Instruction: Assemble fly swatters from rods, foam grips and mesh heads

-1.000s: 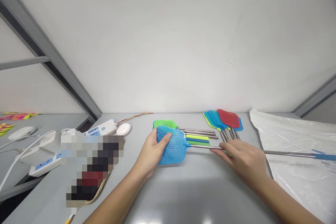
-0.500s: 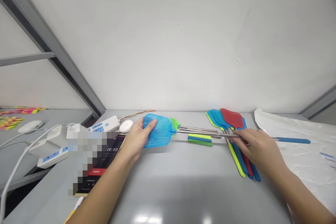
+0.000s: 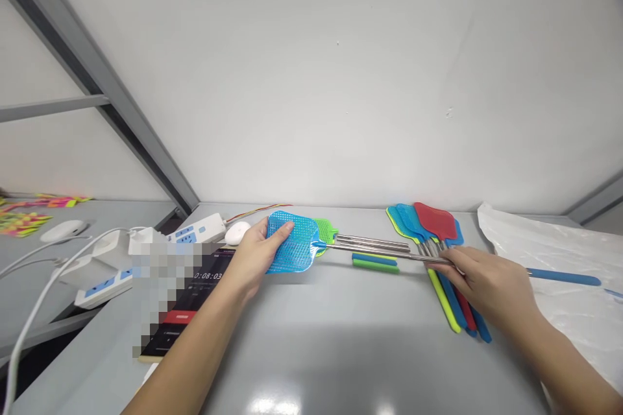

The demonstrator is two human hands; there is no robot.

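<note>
At a smooth grey table (image 3: 370, 350), a person held a blue plastic mesh fly swatter (image 3: 296, 249) in two bare hands, stretched sideways past a fanned stack of swatters topped by a red mesh one (image 3: 435, 219). The left hand (image 3: 252, 258), well left of the stack, clasped the swatter's mesh head, thumb across its face. The right hand (image 3: 491, 279), at the stack's near side, was closed around the slim metal shaft (image 3: 389, 251); whether it also brushed the stack could not be told. The swatter's long blue handle (image 3: 564, 277) jutted out right of the stack, above a crinkled white plastic sheet (image 3: 574, 246).

Half a second earlier, handle and mesh had stood closer together. The left hand had kept its hold while the right hand and handle shifted rightward, and the wider span suggested the shaft was being drawn out to greater length.

Left of the stack lay a bright green mesh swatter (image 3: 326, 231), partly hidden behind the held one, and a short green rod-like handle (image 3: 374, 265). Farther left was a dark-screened phone (image 3: 195, 301).
</note>
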